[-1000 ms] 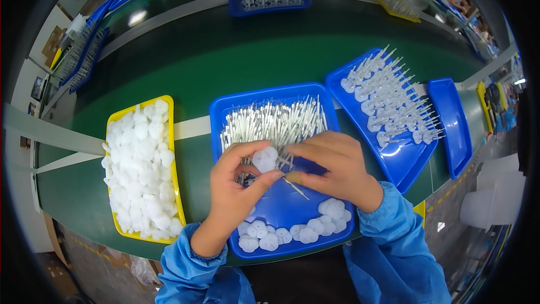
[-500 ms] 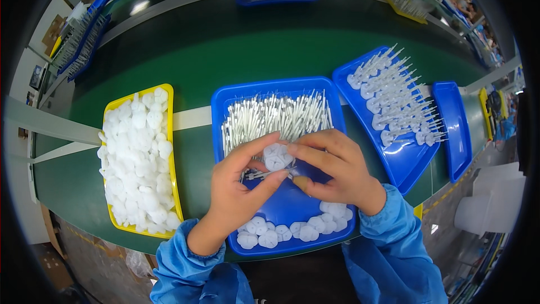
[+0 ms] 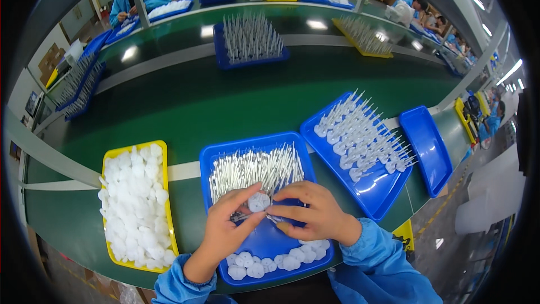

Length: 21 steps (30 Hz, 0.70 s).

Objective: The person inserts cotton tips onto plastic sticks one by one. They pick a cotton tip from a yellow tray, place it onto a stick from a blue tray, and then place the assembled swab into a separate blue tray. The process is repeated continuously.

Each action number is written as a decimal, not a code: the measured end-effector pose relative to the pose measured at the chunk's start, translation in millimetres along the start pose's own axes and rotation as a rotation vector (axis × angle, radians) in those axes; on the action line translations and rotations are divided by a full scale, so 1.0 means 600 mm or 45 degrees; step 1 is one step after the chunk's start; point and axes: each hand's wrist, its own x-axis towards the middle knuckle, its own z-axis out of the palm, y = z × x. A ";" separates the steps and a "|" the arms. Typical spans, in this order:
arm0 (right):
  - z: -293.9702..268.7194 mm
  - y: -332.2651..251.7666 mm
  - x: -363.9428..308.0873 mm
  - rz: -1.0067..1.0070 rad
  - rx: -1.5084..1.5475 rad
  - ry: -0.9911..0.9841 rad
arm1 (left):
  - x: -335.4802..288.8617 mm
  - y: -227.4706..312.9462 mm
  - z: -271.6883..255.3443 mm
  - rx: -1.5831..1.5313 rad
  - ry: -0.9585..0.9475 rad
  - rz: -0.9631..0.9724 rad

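Observation:
My left hand (image 3: pixel 222 236) grips a white round plastic disc (image 3: pixel 259 202) with creased sections between thumb and fingers, over the middle blue tray (image 3: pixel 247 242). Close against it, my right hand (image 3: pixel 320 214) is closed in a pinch at the disc's edge. A small pale thing shows at its fingertips, too small to name. Behind my hands, many thin white rods (image 3: pixel 256 170) lie packed in the far part of that tray. Along its near edge sits a row of similar white discs (image 3: pixel 256 269).
At left, a yellow tray (image 3: pixel 171 219) is heaped with white round pieces (image 3: pixel 135 208). At right, a blue tray (image 3: pixel 374 202) holds discs with upright rods, beside another blue tray (image 3: pixel 430 155). Farther off stands a blue tray of rods (image 3: pixel 250 39). Several co-workers sit beyond the green table (image 3: pixel 169 107).
The view has tilted up, so the table sits lower and co-workers show at the far side. My hands keep hold of the disc at the same spot over the tray.

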 end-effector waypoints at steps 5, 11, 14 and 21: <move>0.004 -0.036 -0.020 0.114 -0.311 -0.185 | 0.002 -0.027 -0.015 -0.011 0.122 0.145; 0.035 -0.042 -0.026 0.147 -0.571 -0.443 | 0.003 -0.024 -0.011 -0.081 0.233 0.065; 0.009 -0.019 -0.016 0.370 -0.105 -0.305 | 0.002 -0.016 -0.014 -0.149 0.201 0.010; 0.011 0.022 0.040 0.728 1.205 0.282 | 0.010 -0.031 -0.001 -0.087 0.115 0.019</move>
